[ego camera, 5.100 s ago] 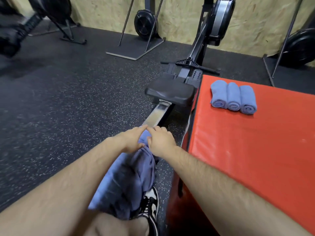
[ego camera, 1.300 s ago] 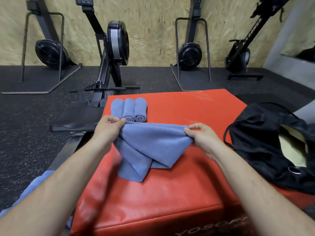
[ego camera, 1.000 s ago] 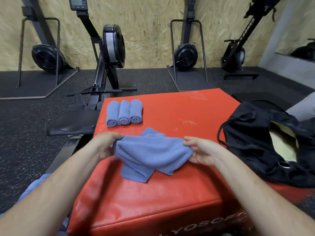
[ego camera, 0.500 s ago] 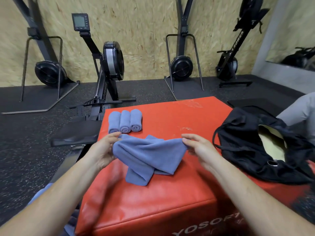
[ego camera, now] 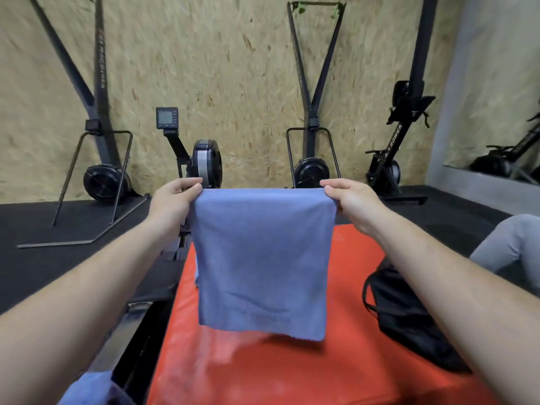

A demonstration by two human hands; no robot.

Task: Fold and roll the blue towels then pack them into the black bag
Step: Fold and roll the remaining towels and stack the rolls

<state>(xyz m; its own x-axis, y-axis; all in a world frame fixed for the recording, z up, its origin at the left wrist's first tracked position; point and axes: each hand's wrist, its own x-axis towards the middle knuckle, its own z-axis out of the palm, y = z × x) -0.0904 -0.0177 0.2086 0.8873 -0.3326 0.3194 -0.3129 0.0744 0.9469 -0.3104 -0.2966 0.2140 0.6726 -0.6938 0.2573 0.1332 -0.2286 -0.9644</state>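
1. Lifted off the bench (ego camera: 263, 372) within the last half second: towel (ego camera: 263, 258), bunched before, now hanging flat and fully spread.
2. Left hand (ego camera: 175, 201) pinching its top left corner, right hand (ego camera: 349, 200) pinching the top right, both held out high.
3. Lower edge dangling just above the bench, well below both hands.
4. Bag (ego camera: 409, 320) lying under the right forearm.
5. Probably ready for laying down and folding; rolling and packing not yet done.

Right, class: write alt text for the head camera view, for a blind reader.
A person's left hand and right hand pinch a blue towel by its top corners, so it hangs flat above a red padded box. A black bag lies on the box's right side; rowing machines stand behind.
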